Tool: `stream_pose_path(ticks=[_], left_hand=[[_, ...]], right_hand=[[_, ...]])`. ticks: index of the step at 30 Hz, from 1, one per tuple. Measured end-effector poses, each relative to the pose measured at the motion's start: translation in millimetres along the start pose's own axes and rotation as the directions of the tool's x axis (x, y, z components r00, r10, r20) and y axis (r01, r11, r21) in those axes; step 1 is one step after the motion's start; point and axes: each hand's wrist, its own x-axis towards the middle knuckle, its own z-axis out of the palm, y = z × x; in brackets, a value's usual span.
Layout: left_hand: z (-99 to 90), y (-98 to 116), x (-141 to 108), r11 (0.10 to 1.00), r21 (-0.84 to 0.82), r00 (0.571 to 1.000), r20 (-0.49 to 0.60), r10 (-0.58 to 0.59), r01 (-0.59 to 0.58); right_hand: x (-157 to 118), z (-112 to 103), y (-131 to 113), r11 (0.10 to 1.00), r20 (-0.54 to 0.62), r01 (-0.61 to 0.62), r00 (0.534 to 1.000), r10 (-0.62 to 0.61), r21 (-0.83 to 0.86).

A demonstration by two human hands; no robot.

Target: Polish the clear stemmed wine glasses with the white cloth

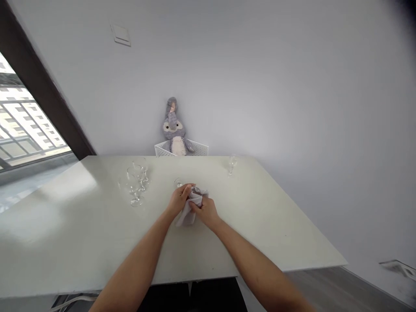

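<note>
My left hand [179, 200] is closed around a clear stemmed glass [177, 182]. The round foot shows beyond the fingers, pointing away and to the left, while most of the bowl is hidden by the hands and cloth. A pale grey-white cloth [186, 217] is pinched in my right hand [206, 211], bunched against the glass near its rim. Part of this cloth hangs down between my forearms. Whether any of it is inside the bowl, I cannot tell.
On the pale glossy table [260, 225], several clear stemmed glasses [137, 201] stand grouped at left. A single small glass [232, 162] is near the far right edge. Behind the table, a grey plush toy [178, 141] sits in a white perforated basket [201, 150] against the wall.
</note>
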Motion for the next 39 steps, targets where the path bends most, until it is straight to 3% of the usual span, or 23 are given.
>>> stream_pose_path(ticks=[2,4,6,9,11,14,17,20,22,24,27,33,36,39], left_hand=[[0.4,-2.4,0.5,0.994,0.107,0.998,-0.052,0.040,-0.034],[1.6,-1.8,-0.8,0.990,0.125,0.998,-0.019,0.064,-0.061],[2.9,0.0,-2.8,0.994,0.094,0.997,0.054,0.059,-0.064],[3.5,1.3,-4.2,0.994,0.101,0.997,0.073,0.034,-0.041],[2.7,0.4,-3.3,0.987,0.151,0.999,0.030,0.042,-0.046],[0.4,-1.5,-1.3,0.983,0.179,0.999,0.009,0.038,-0.039],[-3.0,0.0,-1.9,0.985,0.175,0.999,-0.036,0.006,0.000],[-7.0,6.3,-4.6,0.998,0.036,0.976,-0.209,0.059,-0.053],[-8.7,10.9,-5.8,0.985,-0.112,0.959,-0.266,0.094,-0.127],[-9.1,13.0,-5.5,0.966,-0.205,0.971,-0.214,0.110,-0.154],[-9.4,8.8,-2.6,0.968,-0.227,0.992,-0.098,0.082,-0.102],[-15.8,-8.9,3.7,0.968,-0.247,0.999,-0.003,-0.054,0.052],[-18.6,-13.0,5.3,0.977,-0.213,0.998,-0.050,-0.031,0.020],[-21.7,-13.8,6.4,0.997,0.011,0.992,-0.099,0.073,-0.073]], right_hand=[[1.3,1.0,0.3,1.000,-0.004,-0.013,1.000,0.013,-0.002],[4.9,-1.5,-2.0,0.972,0.021,-0.114,0.994,0.112,0.205],[8.4,-4.9,-4.8,0.881,0.058,-0.199,0.980,0.193,0.429],[9.0,-5.8,-6.2,0.832,0.057,-0.195,0.979,0.193,0.519],[6.4,-2.9,-5.0,0.894,0.029,-0.144,0.989,0.146,0.425],[3.0,0.6,-3.2,0.989,-0.014,-0.065,0.998,0.067,0.130],[5.3,-4.0,-5.1,0.994,-0.055,0.004,0.998,-0.010,-0.106],[12.4,-16.9,-11.1,0.985,-0.129,0.026,0.991,-0.048,-0.170],[17.2,-26.3,-15.1,0.992,-0.131,-0.004,0.991,-0.012,-0.124],[20.2,-33.5,-17.9,0.999,-0.066,-0.035,0.997,0.033,-0.032],[21.0,-40.7,-20.2,0.999,0.079,-0.044,0.996,0.042,0.026],[21.2,-59.8,-23.1,0.966,0.292,0.099,0.956,-0.025,-0.240],[25.7,-70.2,-19.9,0.906,0.297,0.179,0.953,-0.063,-0.383],[32.0,-78.9,-14.7,0.864,0.225,0.234,0.963,-0.145,-0.446]])
